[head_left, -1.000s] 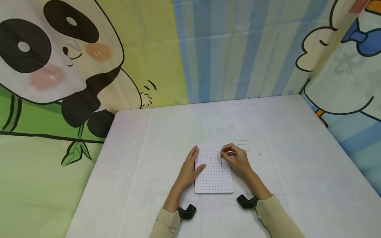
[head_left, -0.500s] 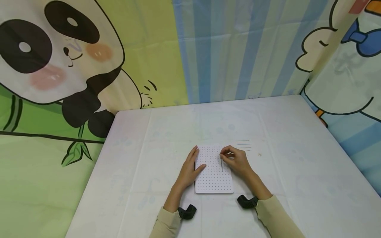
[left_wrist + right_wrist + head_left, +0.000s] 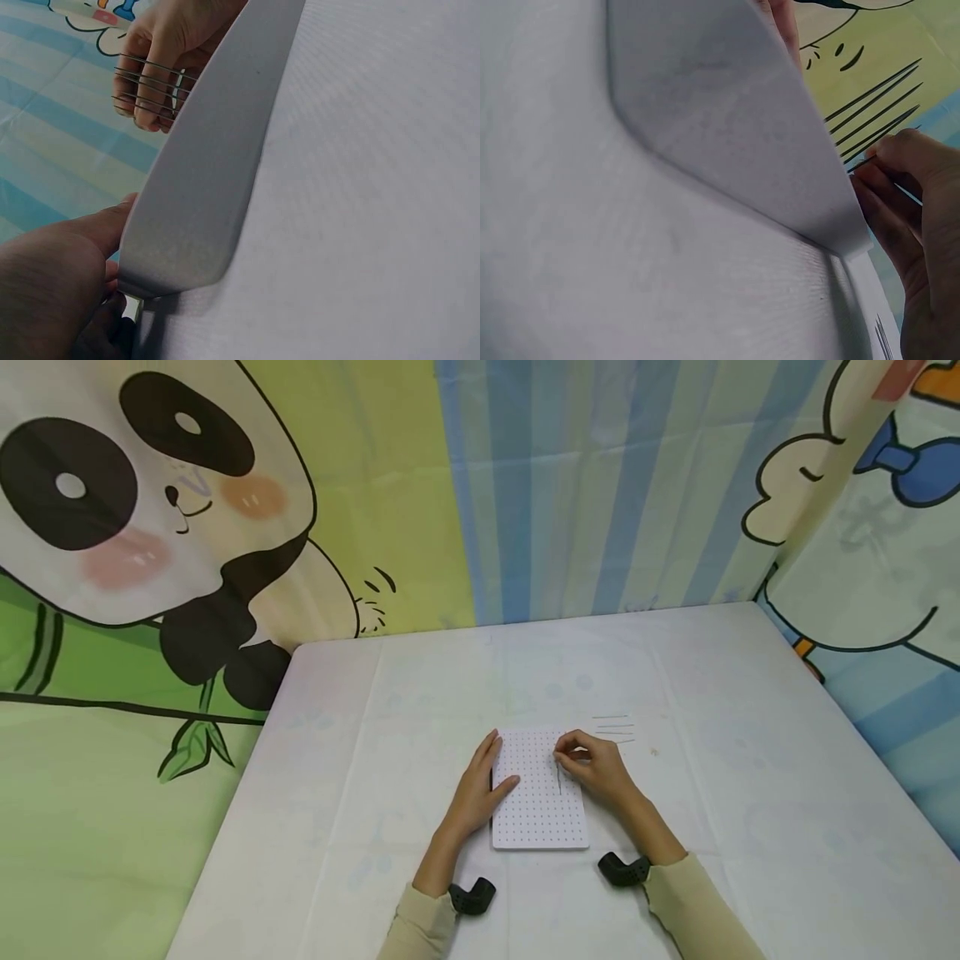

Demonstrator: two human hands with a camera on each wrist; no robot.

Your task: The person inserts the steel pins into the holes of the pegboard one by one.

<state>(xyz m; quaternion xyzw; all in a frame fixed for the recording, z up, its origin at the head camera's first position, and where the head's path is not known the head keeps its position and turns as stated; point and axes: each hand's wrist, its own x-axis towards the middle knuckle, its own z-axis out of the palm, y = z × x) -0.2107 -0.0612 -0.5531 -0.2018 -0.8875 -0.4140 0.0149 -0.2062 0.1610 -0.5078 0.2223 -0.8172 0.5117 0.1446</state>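
A white perforated board [image 3: 538,810] lies flat on the table in front of me. My left hand [image 3: 478,783] rests on its left edge, fingers straight and thumb on top; the thumb [image 3: 56,270] shows beside the board [image 3: 210,165]. My right hand [image 3: 594,766] is over the board's upper right part and pinches a thin metal pin [image 3: 558,778] between thumb and fingertips. In the left wrist view several thin pins [image 3: 150,81] stand in a row in front of the right hand [image 3: 169,37]. The right wrist view shows the board [image 3: 727,112], dark pins [image 3: 874,112] and curled right fingers [image 3: 900,210].
A few loose thin pins [image 3: 615,729] lie on the white tablecloth [image 3: 712,793] just beyond the right hand. Cartoon backdrops with a panda [image 3: 150,518] and blue stripes [image 3: 600,485] close off the far and side edges of the table.
The view has tipped slightly. My right hand has crept a little lower over the board with the pin; the left hand has stayed put.
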